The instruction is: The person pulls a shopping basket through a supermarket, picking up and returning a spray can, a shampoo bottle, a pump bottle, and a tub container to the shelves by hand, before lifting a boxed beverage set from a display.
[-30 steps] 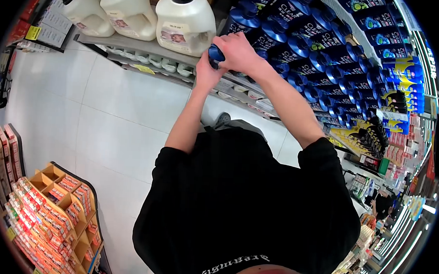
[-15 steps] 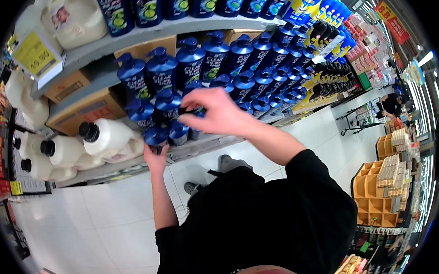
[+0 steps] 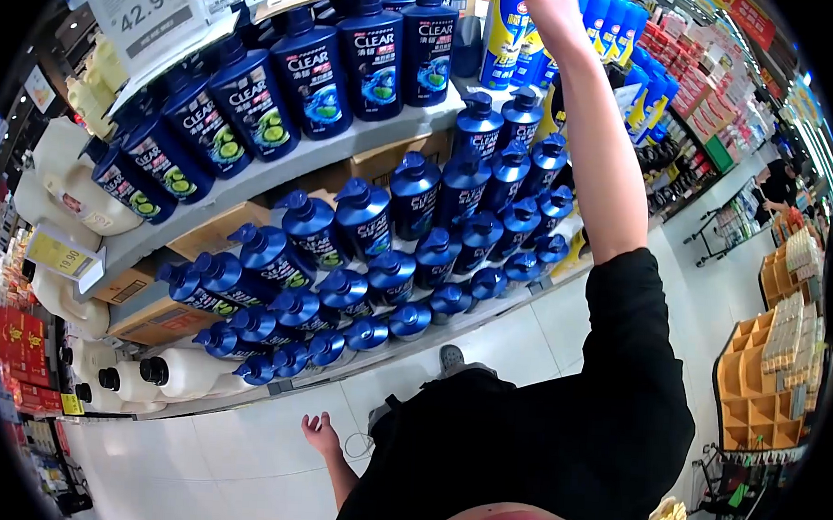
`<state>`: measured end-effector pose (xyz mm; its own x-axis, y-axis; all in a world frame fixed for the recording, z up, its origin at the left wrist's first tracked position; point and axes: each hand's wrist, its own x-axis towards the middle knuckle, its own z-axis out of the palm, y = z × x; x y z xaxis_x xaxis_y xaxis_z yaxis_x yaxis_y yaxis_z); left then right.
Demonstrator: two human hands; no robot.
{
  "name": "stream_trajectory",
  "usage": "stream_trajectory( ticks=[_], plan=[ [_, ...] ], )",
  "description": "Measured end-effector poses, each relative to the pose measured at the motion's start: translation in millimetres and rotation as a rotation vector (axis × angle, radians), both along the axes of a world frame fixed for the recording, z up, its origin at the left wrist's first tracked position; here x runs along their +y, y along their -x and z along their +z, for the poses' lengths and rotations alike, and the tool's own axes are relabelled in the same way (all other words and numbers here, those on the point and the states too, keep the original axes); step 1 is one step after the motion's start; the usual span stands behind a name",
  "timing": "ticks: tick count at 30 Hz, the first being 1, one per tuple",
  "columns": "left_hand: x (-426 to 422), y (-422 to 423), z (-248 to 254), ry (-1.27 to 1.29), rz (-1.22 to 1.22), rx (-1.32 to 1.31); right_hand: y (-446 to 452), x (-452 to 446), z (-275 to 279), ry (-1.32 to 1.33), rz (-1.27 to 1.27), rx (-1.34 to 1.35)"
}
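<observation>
My right hand [image 3: 550, 7] is raised at the top edge of the view, beside the yellow and blue bottles [image 3: 503, 41] on the upper shelf; its fingers are cut off by the frame. Down at the lower left, over the floor, my left hand [image 3: 321, 433] holds nothing, with its fingers apart. Between the hands, blue pump bottles [image 3: 362, 219] stand in several rows on the lower shelf. Flatter blue CLEAR bottles [image 3: 315, 77] line the upper shelf. White jugs with black caps [image 3: 188, 373] stand left of the pump bottles.
A price sign reading 42.90 [image 3: 150, 18] sticks out at the top left, and a yellow 19.90 tag [image 3: 62, 254] hangs below. Cardboard boxes [image 3: 167, 322] sit behind the pump bottles. At the right are a cart [image 3: 730, 221], a person [image 3: 779, 183] and a wooden display rack [image 3: 750, 386].
My left hand has left the blue bottle at the shelf edge and dropped lower. My right hand has risen from the pump bottles to the upper shelf. The view has shifted along the shelves.
</observation>
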<state>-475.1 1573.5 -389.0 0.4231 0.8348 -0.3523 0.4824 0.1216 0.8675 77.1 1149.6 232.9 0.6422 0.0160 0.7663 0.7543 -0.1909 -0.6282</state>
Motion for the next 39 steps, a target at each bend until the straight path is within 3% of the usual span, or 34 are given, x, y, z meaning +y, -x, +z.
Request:
stream_trajectory(
  ticks=[2,5,6,8,9,15,19,23,31,39],
  plan=[
    [-21.3,-9.7,-6.8,0.030,0.047,0.032,-56.1,9.9,14.0,0.049,-0.120,-0.072],
    [-53.8,-8.3,-5.8,-0.033,0.048,0.106,-228.3,14.6,-7.5,0.051,-0.385,-0.382],
    [-56.5,3.2,-29.7,-0.035,0.089,0.071,-224.0,21.0,-2.0,0.158,-0.376,-0.136],
    [-86.2,8.9,-11.1,0.118,0.223,-0.010,-218.5,25.1,8.9,0.376,-0.346,0.346],
    [-92.8,15.3,-20.9,0.155,0.257,-0.021,-237.9,27.2,4.4,0.502,-0.464,0.395],
    [-122.2,47.5,-34.6,0.400,0.430,0.203,-285.1,33.1,-44.5,0.739,-0.641,0.385],
    [-133.7,62.1,-45.0,0.557,0.534,0.103,-294.9,28.3,-64.4,0.771,-0.691,0.370],
    [-151.0,56.9,-42.0,0.561,0.552,0.224,-300.6,33.8,-66.6,0.769,-0.715,0.367],
    [-152.2,76.8,-59.9,0.620,0.559,0.078,-298.8,39.0,-76.6,0.750,-0.771,0.411],
    [-147.9,80.8,-53.3,0.651,0.621,0.099,-296.6,39.1,-80.5,0.710,-0.793,0.430]
  ],
)
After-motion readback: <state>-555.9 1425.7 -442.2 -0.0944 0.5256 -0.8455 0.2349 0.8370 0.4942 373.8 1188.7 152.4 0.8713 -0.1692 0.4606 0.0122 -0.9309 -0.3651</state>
